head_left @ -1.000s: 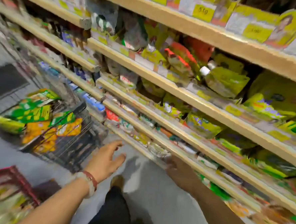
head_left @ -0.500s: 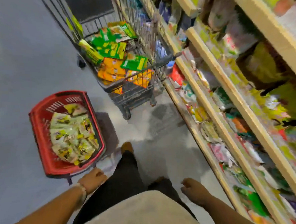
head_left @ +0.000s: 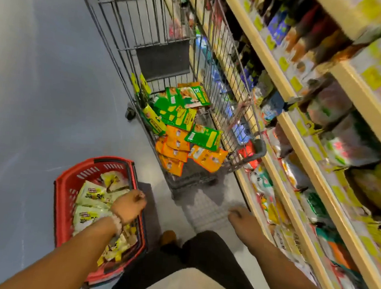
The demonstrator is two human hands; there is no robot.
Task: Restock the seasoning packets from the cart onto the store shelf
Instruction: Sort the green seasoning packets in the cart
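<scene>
A grey wire cart (head_left: 120,48) stands ahead beside the store shelf (head_left: 292,130). In its basket lie several green seasoning packets (head_left: 204,137) and orange seasoning packets (head_left: 175,151) in a loose pile. My left hand (head_left: 129,205) hovers over the right rim of a red basket, its fingers curled into a fist with nothing in them. My right hand (head_left: 242,218) hangs near the bottom shelf's edge, fingers relaxed and pointing down, empty. Both hands are well short of the cart.
The red plastic basket (head_left: 68,182) on the floor at my left holds several pale yellow packets (head_left: 91,197). Packed shelf rows with yellow price tags run along the right. Grey floor (head_left: 43,90) stretches to the left of the cart. My legs are below.
My view has swung down from the shelf to the floor and the cart looks nearer. Both hands have dropped from reaching forward; the left hand's fingers have curled, and it now hovers over the red basket.
</scene>
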